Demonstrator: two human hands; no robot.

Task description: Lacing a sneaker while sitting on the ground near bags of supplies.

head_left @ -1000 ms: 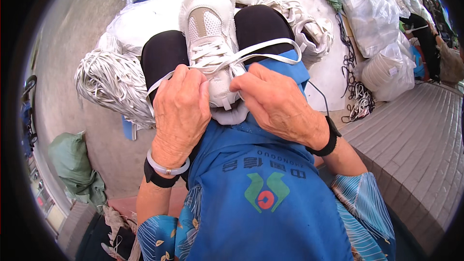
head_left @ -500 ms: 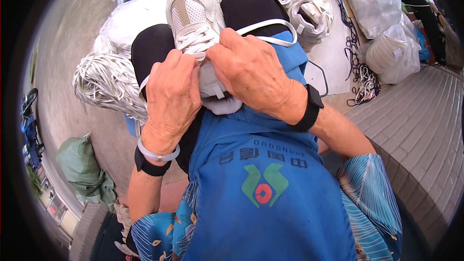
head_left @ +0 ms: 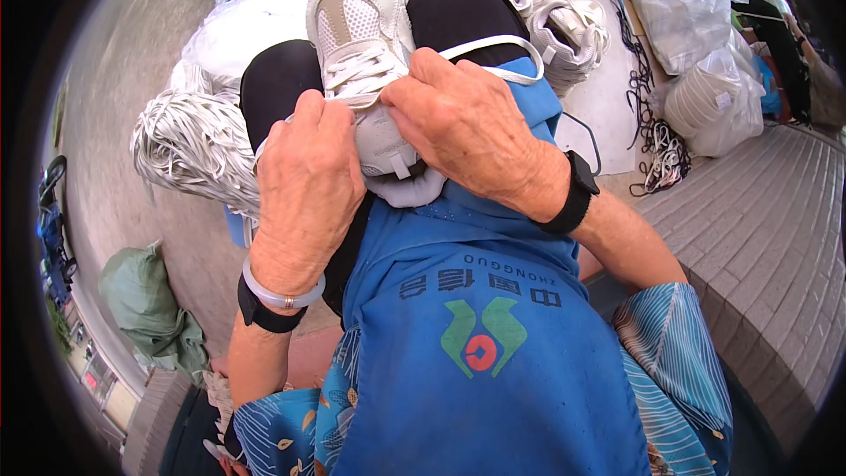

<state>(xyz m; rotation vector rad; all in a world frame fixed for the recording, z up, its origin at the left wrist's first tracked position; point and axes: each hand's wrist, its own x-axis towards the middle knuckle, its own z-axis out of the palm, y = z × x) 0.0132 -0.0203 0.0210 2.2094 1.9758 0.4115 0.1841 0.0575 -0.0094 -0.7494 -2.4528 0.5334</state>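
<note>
A white and beige sneaker [head_left: 352, 22] lies between my knees with its toe pointing away from me. White shoelace [head_left: 361, 70] crosses its upper in several rows. My left hand [head_left: 308, 181] is closed at the left side of the opening, pinching the lace, with its fingertips mostly hidden. On the opposite side my right hand [head_left: 471, 128] is likewise closed on the lace. A loose white lace end [head_left: 520, 78] loops out beyond the right hand over my knee. The shoe's tongue [head_left: 381, 143] shows between the two hands.
A thick bundle of white laces [head_left: 194, 154] hangs left of my knee. More pale sneakers with laces [head_left: 564, 35] lie beyond my right knee. Dark laces [head_left: 665, 154] and clear plastic bags [head_left: 679, 13] are at the right. A green sack [head_left: 150, 300] stands on the left.
Both hands have shifted slightly toward me and moved a little apart, uncovering more of the tongue. The sneaker stays almost in place.
</note>
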